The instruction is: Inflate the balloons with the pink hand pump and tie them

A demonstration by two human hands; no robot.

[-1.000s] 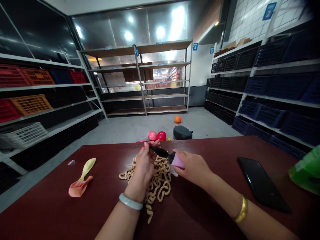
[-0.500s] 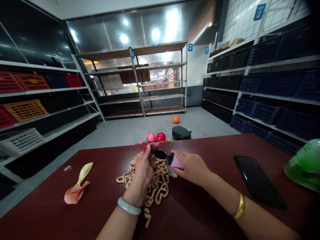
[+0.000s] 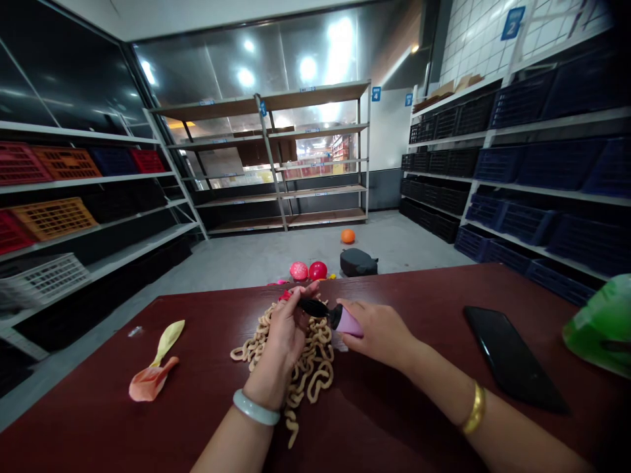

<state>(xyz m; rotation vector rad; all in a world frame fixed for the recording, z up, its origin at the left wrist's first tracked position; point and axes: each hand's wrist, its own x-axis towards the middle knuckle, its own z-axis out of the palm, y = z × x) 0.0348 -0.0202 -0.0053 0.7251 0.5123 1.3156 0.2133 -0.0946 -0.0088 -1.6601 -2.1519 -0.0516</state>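
In my right hand (image 3: 377, 332) is what looks like a balloon pump (image 3: 349, 322), with a light purple body and a black front part pointing left. My left hand (image 3: 288, 328) is closed around the pump's black front end, the thumb and fingers pinching a small red balloon (image 3: 284, 296) there. How the balloon sits on the tip is hidden by the fingers. Under and around my left hand lies a loose heap of thick tan rope (image 3: 320, 368). A limp yellow balloon (image 3: 168, 337) and a limp orange balloon (image 3: 149, 383) lie to the left.
On the dark red table (image 3: 409, 420) a black phone-like slab (image 3: 513, 355) and a green container (image 3: 601, 325) are at the right. Beyond it, inflated balloons (image 3: 318, 270) and a dark grey bag (image 3: 358, 261) rest on the floor. Shelves with crates (image 3: 54, 220) line the sides.
Both hands keep their hold in almost the same place. The fingers of my left hand have shifted slightly around the red balloon, and the whole view has moved a little.
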